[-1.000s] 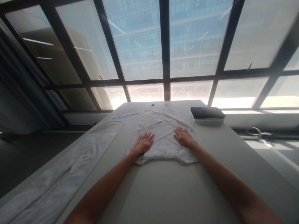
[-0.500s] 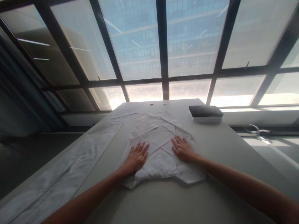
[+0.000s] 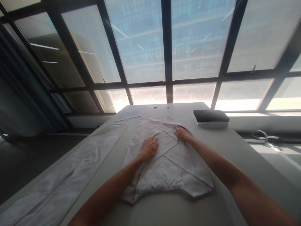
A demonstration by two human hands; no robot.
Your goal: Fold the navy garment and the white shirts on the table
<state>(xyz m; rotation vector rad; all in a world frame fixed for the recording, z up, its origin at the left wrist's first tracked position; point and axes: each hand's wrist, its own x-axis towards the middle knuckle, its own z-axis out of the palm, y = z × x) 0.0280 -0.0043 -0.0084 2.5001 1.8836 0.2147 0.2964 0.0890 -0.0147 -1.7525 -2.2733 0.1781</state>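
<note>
The left hand (image 3: 150,147) lay loosely spread on folded white cloth (image 3: 161,174); the right hand (image 3: 182,133) (pinching or not, unclear) touched it.

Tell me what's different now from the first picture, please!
The white cloth has slid closer to the person; you can see it best at its near edge. The left hand and right hand now touch it farther from that edge, with fingers looking more bent. I can't tell whether they grip it. The folded stack and the long white fabric on the left stayed put.
</note>
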